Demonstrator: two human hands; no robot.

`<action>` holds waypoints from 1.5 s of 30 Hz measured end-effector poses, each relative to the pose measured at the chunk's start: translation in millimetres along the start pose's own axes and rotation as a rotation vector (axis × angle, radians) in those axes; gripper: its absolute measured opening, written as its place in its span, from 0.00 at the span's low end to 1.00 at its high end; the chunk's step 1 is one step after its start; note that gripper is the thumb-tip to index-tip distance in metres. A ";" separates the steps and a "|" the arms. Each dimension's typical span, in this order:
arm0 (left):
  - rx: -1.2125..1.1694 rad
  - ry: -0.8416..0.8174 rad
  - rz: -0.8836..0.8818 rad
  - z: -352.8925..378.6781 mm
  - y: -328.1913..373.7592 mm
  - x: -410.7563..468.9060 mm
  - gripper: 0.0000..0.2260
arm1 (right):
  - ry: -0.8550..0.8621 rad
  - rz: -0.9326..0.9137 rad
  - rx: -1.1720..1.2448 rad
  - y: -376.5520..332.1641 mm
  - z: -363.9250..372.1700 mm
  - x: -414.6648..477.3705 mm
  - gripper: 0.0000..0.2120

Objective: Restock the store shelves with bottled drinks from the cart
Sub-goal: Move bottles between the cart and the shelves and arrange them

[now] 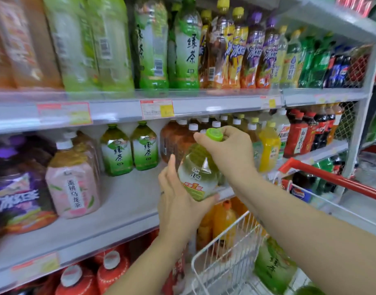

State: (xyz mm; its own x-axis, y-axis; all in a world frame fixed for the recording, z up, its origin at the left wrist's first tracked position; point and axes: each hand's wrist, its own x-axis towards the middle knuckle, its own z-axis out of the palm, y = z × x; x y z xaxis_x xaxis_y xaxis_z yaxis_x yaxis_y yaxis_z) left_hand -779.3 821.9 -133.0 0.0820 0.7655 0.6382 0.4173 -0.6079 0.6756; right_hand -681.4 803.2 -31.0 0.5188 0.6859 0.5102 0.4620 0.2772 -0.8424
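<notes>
Right hand (225,152) clamps round green cap, steers neck. Left hand (178,201) cups green tea bottle (198,173) low, thumb hooked under base, takes weight (big bottle, likely heavy). Bottle near upright, in air just off middle shelf (123,201) lip. Bare spot at 10 o'clock, before two shelved green teas (117,152): my guess for landing. Cart (225,241) at 5 o'clock, spare green tea (274,267) inside.
</notes>
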 end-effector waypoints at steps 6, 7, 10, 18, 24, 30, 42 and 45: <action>0.004 0.138 0.059 -18.0 -51.2 35.2 0.46 | -0.240 -0.009 0.089 2.5 46.3 3.7 0.13; -0.021 0.136 0.047 -19.9 -58.7 42.0 0.45 | -0.305 -0.040 0.062 5.6 47.9 9.0 0.12; -0.083 0.092 -0.051 -20.8 -81.4 57.9 0.44 | -0.264 -0.139 -0.196 32.4 39.8 31.9 0.13; -0.228 0.029 -0.270 -12.6 -128.2 69.4 0.44 | -0.435 -0.115 -0.766 100.5 34.9 60.5 0.34; -0.242 -0.126 -0.281 -13.9 -156.6 101.5 0.50 | -0.361 -0.256 -0.941 113.5 43.1 60.4 0.33; -0.122 -0.164 -0.256 -11.7 -173.6 137.2 0.44 | -0.345 -0.299 -0.980 118.8 43.9 61.0 0.33; 0.107 -0.053 -0.359 -2.0 -157.4 152.2 0.36 | -0.436 -0.322 -1.089 115.3 37.7 64.2 0.38; 0.103 0.009 -0.238 -2.1 -123.0 124.6 0.29 | -0.571 -0.277 -1.042 112.4 28.8 71.6 0.40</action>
State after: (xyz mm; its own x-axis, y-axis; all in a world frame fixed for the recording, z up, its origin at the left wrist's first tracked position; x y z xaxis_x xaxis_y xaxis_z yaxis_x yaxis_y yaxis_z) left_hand -822.3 991.6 -135.8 -0.0375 0.8823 0.4691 0.5137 -0.3857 0.7664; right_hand -613.1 902.8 -94.1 0.0416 0.9590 0.2803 0.9987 -0.0313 -0.0411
